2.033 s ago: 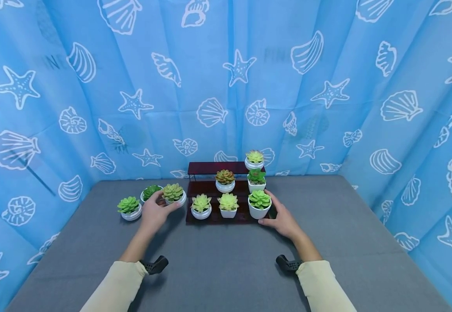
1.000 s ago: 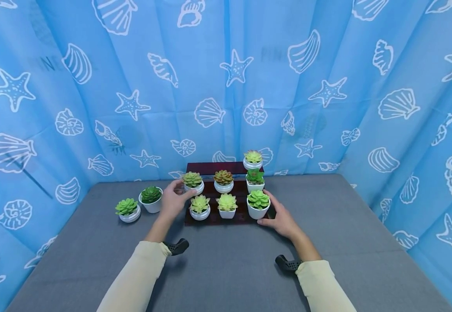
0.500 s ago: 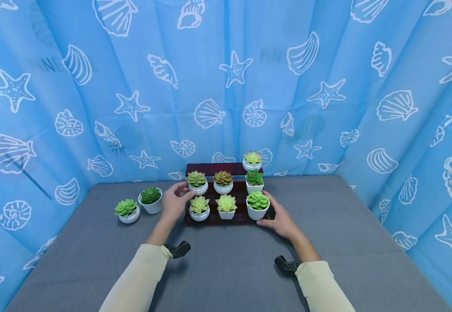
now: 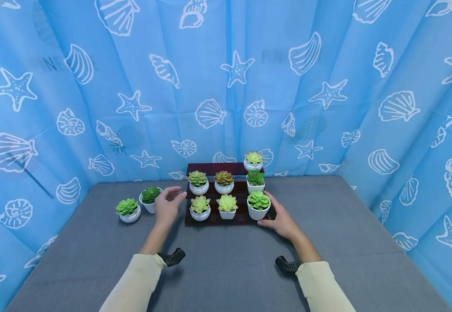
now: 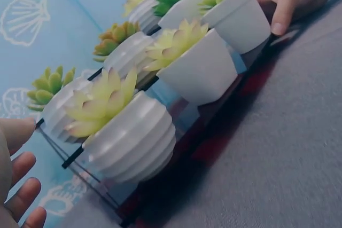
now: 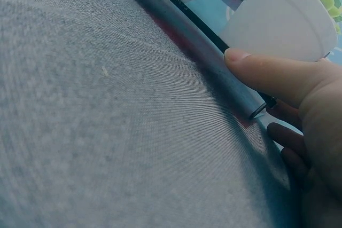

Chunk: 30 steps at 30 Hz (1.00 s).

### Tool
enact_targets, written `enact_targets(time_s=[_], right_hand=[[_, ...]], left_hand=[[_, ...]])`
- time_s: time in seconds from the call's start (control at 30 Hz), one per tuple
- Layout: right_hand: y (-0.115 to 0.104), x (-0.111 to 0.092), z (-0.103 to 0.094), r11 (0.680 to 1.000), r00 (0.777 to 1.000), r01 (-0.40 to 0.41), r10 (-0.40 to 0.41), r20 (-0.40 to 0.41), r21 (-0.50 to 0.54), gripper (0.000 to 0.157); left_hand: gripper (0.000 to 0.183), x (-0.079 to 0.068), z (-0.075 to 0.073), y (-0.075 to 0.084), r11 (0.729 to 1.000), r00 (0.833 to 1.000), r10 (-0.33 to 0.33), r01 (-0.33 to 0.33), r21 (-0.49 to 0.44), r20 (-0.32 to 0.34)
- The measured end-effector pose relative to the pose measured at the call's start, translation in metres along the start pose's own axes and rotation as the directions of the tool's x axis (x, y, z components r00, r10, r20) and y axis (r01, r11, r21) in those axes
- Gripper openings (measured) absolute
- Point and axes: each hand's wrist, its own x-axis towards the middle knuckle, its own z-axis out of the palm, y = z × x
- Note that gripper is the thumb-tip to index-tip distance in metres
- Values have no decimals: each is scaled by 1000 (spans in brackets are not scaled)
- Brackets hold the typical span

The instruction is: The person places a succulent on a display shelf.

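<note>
A dark red three-tier display rack [image 4: 212, 167] holds several small potted succulents. My left hand [image 4: 165, 210] is just left of the rack with thumb and fingers apart, holding nothing. Nearest to it are a pale green succulent in a ribbed white pot [image 4: 198, 183] on the middle tier's left end and a yellow-green one [image 4: 200, 209] below. My right hand [image 4: 284, 222] grips the rack's right end. In the right wrist view, its thumb lies along the front bar, with the other fingers curled past the end, beside a white pot [image 6: 278, 20].
Left of my left hand, a bright green succulent [image 4: 128, 210] and a dark green one [image 4: 150, 198] stand on the grey cloth-covered table [image 4: 226, 264]. A blue shell-patterned curtain [image 4: 218, 86] hangs behind. A single pot [image 4: 253, 161] sits at the top tier's right end.
My left hand carried the pale green succulent right onto the middle tier, let go of it, and drew back slightly left. My right hand stayed at the rack's right end.
</note>
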Motion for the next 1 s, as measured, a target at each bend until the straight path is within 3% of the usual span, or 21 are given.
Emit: enact_targets(time_s=[0.2,0.33,0.43,0.6,0.8,0.87,1.0], right_hand=[[0,0,-2,1000,1000,-4,4,-5,-9,98],[0,0,-2,1000,1000,-8,8,-4,-5,98],[0,0,-2,1000,1000,-6,6,-4,2,98],[0,1,-1,1000,1000,-5,5,-9,0,98],[0,0,-1,1000,1000,-3,3,-9,-3,98],[-1,0,-1,1000,1000,-3,3,-8,-6,98],[-2,-1,0,1000,1000,-8,7,-3,-10,98]], left_hand=[[28,-6,-16,-6,999,1000,21,-21,29,-2],[25,-9,-28,-9,988,994,108,-108,113,4],[23,-11,-40,-8,968,980,200,-199,154,12],[25,-11,-61,-4,910,936,352,-347,229,17],[29,-8,-82,-8,853,899,438,-416,317,0],[32,-6,-88,-12,828,877,481,-448,337,-14],[37,0,-99,-22,746,804,594,-548,379,-6]])
